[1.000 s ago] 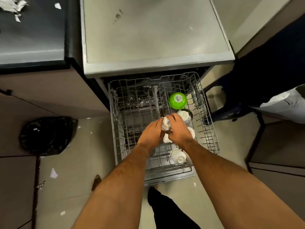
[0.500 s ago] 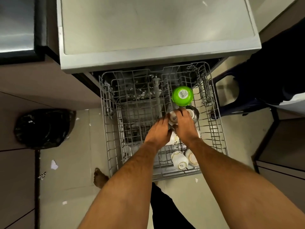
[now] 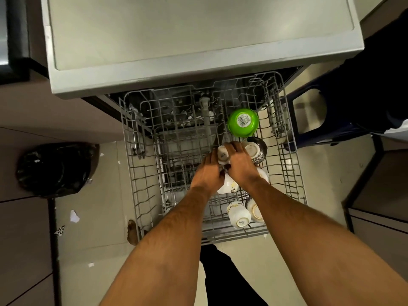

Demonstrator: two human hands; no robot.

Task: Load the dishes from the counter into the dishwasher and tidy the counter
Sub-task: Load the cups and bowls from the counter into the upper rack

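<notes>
— Hands first: what are they doing?
— Both are gripping one small white cup point(image 3: 223, 153) upside down over the rack point(image 3: 141, 195); left hand point(image 3: 208, 173) is curling at its nine o'clock side, right hand point(image 3: 239, 165) at three.
— Neighbours?
— Green bowl point(image 3: 242, 122) is sitting at one o'clock, patterned bowl point(image 3: 257, 151) just beside at three.

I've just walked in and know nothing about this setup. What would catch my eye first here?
Probably the bright green bowl, upside down at the far right of the pulled-out dishwasher rack. Just in front of it, the left hand and right hand meet around a small white cup in mid-rack. A black rubbish bag sits on the floor to the left.
</notes>
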